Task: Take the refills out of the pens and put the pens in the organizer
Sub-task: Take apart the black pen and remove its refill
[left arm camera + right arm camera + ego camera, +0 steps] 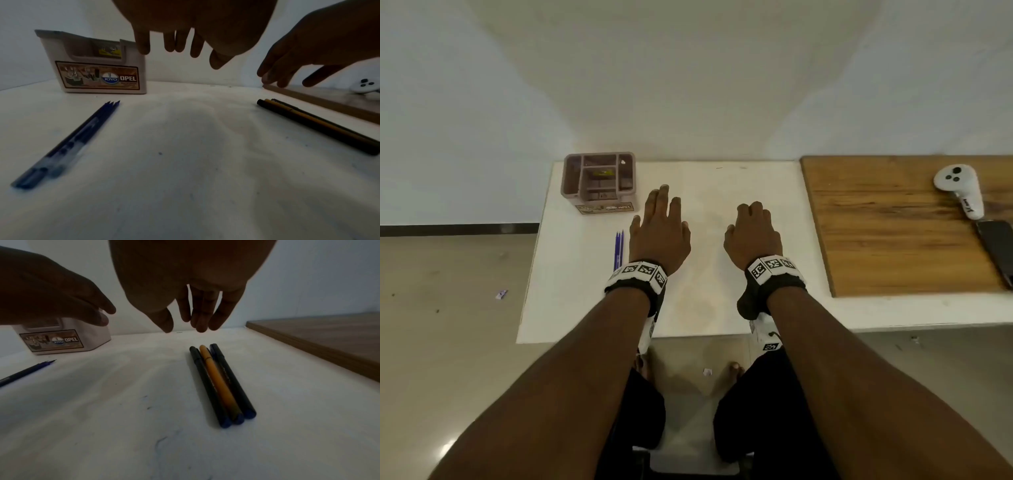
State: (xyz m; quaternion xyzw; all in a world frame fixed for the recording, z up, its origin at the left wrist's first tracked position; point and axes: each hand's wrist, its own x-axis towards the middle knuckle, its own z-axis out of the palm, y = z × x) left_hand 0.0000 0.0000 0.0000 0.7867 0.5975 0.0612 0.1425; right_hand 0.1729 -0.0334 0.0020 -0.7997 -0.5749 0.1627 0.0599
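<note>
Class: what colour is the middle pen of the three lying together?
Orange-yellow, middle pen; clearest in the right wrist view.

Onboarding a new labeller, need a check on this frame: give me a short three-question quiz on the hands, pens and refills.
1. True or false: the right hand grips a pen.
2. How many pens lie side by side under the right hand?
3. The blue refills lie: A in the organizer; B on the table, left of the left hand; C on the wooden board.
Key: 1 false; 2 three; 3 B.
</note>
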